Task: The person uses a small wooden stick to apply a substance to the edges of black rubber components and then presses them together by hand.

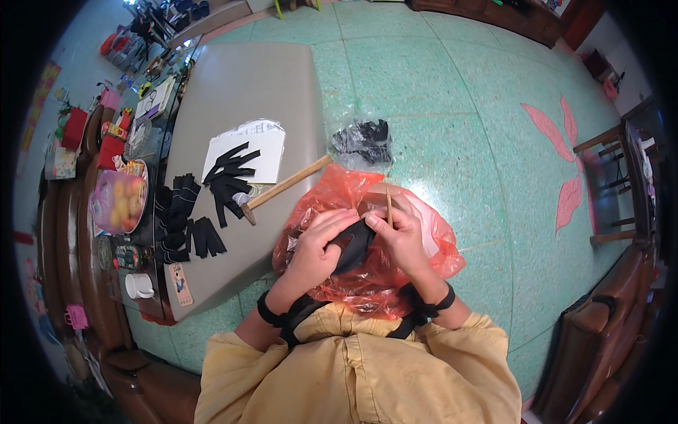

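Observation:
Both my hands are together over a red plastic bag (438,247) on my lap. My left hand (318,247) and my right hand (402,237) grip one black fabric piece (353,247) between them. A thin wooden stick (388,206) stands up from the fingers of my right hand. Black bands circle both wrists.
A grey padded table (240,92) at left carries a hammer (282,187), black fabric strips (229,173) on white paper (268,138) and more black pieces (185,226). A clear bag of black pieces (364,141) lies on the green floor. Cluttered side table at far left, chairs at right.

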Action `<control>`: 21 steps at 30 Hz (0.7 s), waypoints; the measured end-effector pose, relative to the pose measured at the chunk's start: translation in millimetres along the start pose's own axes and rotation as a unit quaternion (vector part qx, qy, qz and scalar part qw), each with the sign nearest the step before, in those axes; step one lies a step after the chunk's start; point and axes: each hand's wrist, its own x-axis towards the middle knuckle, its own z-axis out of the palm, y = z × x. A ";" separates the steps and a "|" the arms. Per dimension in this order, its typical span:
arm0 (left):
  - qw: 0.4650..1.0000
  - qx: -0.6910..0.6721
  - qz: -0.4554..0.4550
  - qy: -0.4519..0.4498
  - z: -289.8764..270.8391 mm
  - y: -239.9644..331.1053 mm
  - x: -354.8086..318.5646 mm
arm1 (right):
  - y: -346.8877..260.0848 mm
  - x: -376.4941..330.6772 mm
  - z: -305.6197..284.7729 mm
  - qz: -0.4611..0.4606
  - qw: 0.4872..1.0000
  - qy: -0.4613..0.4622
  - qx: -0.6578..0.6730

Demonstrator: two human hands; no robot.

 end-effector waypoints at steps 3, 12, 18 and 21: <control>0.999 0.006 -0.030 -0.016 -5.1 10.3 3.3 | 4.9 0.7 -1.9 0.030 0.998 -0.017 0.052; 0.997 0.047 -0.043 0.032 2.0 10.7 3.0 | 2.0 -1.8 -3.9 -0.002 0.999 -0.034 0.037; 0.993 0.103 0.014 0.059 7.0 14.6 4.8 | -2.2 -5.4 -1.8 -0.014 1.000 -0.008 -0.010; 0.990 0.123 0.021 0.070 7.2 11.8 5.4 | -7.9 -2.7 -0.9 0.013 0.998 -0.059 -0.021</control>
